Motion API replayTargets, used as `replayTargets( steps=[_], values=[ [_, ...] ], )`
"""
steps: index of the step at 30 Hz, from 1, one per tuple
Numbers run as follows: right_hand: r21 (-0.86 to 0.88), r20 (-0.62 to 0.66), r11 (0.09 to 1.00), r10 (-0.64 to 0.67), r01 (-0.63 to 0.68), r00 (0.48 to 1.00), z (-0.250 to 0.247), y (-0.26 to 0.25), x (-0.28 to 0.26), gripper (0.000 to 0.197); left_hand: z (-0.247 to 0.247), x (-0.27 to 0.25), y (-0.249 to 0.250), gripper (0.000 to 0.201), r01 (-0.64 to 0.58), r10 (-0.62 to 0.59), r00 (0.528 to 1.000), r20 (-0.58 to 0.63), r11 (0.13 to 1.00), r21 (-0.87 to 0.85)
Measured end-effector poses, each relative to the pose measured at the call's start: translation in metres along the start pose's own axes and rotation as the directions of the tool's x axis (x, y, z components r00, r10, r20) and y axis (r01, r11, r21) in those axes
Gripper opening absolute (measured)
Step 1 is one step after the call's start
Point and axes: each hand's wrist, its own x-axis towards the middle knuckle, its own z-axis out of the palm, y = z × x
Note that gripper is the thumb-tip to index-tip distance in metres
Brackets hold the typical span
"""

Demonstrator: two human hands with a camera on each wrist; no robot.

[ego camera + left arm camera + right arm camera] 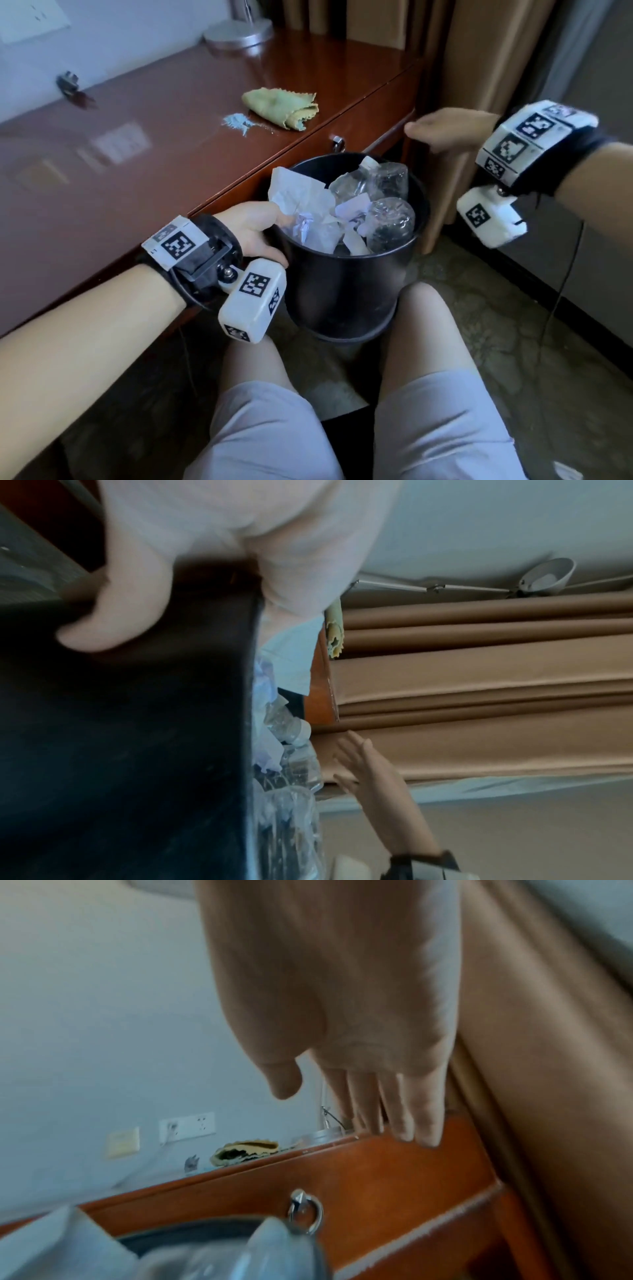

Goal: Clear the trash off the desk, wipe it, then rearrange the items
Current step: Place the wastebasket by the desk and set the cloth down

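A black trash bin [342, 287] stands on the floor between my knees, against the desk front. It is full of crumpled paper [301, 202] and clear plastic bottles [387, 219]. My left hand [253, 229] grips the bin's near rim, thumb inside and fingers [113, 615] curled on the black wall [137, 750]. My right hand [445, 128] hovers empty above and right of the bin, fingers [418, 1112] straight, near the desk's right end. On the desk [137, 154] lie a folded green cloth [284, 108] and a small pile of pale blue powder [238, 121].
A lamp base [238, 32] stands at the desk's back, and a small metal clip [68, 82] sits by the wall. The drawer front has a ring pull [304, 1211]. Tan curtains [479, 68] hang right of the desk. My legs [428, 359] flank the bin.
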Motion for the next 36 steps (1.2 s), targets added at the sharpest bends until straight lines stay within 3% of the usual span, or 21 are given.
replayTargets(
  steps=[2, 4, 10, 15, 22, 31, 33, 36],
  values=[
    [-0.146, -0.016, 0.976, -0.166, 0.162, 0.986, -0.008, -0.028, 0.014, 0.048, -0.008, 0.008, 0.001, 0.016, 0.047, -0.047, 0.998, 0.047, 0.999, 0.015],
    [-0.278, -0.006, 0.919, -0.291, 0.278, 0.957, -0.010, -0.053, 0.033, 0.051, -0.013, 0.007, 0.005, 0.019, 0.133, -0.131, 0.986, 0.103, 0.991, -0.016],
    [-0.386, 0.175, 0.779, -0.464, 0.494, 0.868, 0.019, -0.124, 0.080, 0.062, -0.020, 0.010, 0.007, 0.025, 0.126, -0.136, 0.982, 0.130, 0.989, 0.077],
    [-0.398, 0.262, 0.727, -0.495, 0.560, 0.828, 0.046, -0.141, 0.109, 0.062, -0.023, 0.013, 0.004, 0.033, 0.145, -0.150, 0.984, 0.096, 0.988, 0.060],
    [-0.450, 0.251, 0.718, -0.469, 0.531, 0.847, 0.052, -0.159, 0.142, 0.056, -0.027, 0.013, 0.006, 0.030, 0.208, -0.211, 0.975, 0.067, 0.977, 0.055],
    [-0.450, 0.455, 0.587, -0.498, 0.673, 0.738, 0.055, -0.192, 0.141, 0.062, -0.039, 0.002, -0.007, 0.029, 0.221, -0.223, 0.974, 0.036, 0.974, 0.054],
    [-0.399, 0.511, 0.582, -0.501, 0.708, 0.699, 0.054, -0.194, 0.133, 0.063, -0.042, -0.001, -0.011, 0.029, 0.225, -0.227, 0.973, 0.029, 0.973, 0.055],
    [-0.324, 0.594, 0.525, -0.534, 0.787, 0.602, 0.060, -0.185, 0.118, 0.078, -0.047, -0.006, -0.017, 0.030, 0.229, -0.230, 0.973, 0.030, 0.973, 0.036]
  ],
)
